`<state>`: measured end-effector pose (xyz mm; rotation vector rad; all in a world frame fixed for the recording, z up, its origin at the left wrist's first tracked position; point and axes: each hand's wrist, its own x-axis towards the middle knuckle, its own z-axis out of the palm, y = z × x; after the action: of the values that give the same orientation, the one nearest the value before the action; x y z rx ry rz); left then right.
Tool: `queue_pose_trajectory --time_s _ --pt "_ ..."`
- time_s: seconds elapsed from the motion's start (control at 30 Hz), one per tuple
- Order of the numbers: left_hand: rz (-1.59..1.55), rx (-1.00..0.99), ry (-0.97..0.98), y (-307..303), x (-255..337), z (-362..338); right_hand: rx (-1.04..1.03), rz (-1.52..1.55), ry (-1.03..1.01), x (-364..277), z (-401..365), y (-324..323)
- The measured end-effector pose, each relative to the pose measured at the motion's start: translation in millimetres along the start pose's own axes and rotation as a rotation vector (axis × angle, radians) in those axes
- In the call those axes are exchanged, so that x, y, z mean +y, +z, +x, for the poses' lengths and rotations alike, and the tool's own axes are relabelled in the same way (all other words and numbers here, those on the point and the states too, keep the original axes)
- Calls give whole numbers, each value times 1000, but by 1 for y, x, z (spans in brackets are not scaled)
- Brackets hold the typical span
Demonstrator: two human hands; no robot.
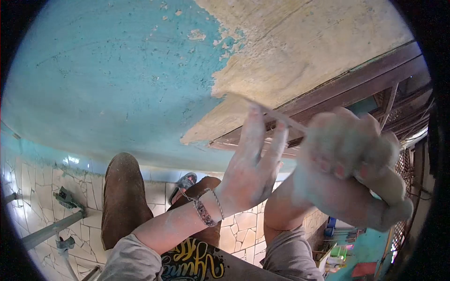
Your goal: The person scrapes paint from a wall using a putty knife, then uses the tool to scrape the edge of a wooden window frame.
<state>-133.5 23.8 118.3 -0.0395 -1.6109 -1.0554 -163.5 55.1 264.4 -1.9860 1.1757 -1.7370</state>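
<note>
My right hand (351,168), dusted with pale powder, is clenched around the handle of a scraper (281,116). Its thin blade slants up left against the wall. My left hand (251,168), with a beaded bracelet on the wrist, has its fingers stretched out, and two fingertips press on the blade. The blade's tip meets the edge where turquoise paint (117,79) gives way to a bare beige patch (290,51) of wall.
A dark wooden frame (347,86) runs along the right of the bare patch. Below are my knee in brown trousers (123,196), a sandalled foot (185,180), a cracked-tile floor (243,225), metal pipes (51,228) at the left and small coloured items (340,255) at the lower right.
</note>
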Motion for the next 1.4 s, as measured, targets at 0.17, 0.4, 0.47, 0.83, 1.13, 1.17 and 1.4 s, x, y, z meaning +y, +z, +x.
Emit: queue_pose_trajectory --time_s 0.17,0.4,0.47,0.83,1.13,1.17,1.4 --pt "-40 -31 -73 -8 1 -4 6 -6 -24 -1 -1 1" --pt "-129 -99 12 -16 -5 0 -39 -75 -29 -4 1 7" --pt "-165 -86 6 -16 -2 -2 -5 -67 11 -6 1 8" --pt "-182 -98 7 -21 -2 -3 42 -76 27 -5 0 15" --pt "-184 -134 -25 -27 -1 -1 21 -88 -6 2 1 11" --pt "-189 -143 -41 -27 -2 -3 17 -78 10 1 1 12" --pt "-224 -167 -54 -26 -2 -5 73 -12 -15 7 -2 17"
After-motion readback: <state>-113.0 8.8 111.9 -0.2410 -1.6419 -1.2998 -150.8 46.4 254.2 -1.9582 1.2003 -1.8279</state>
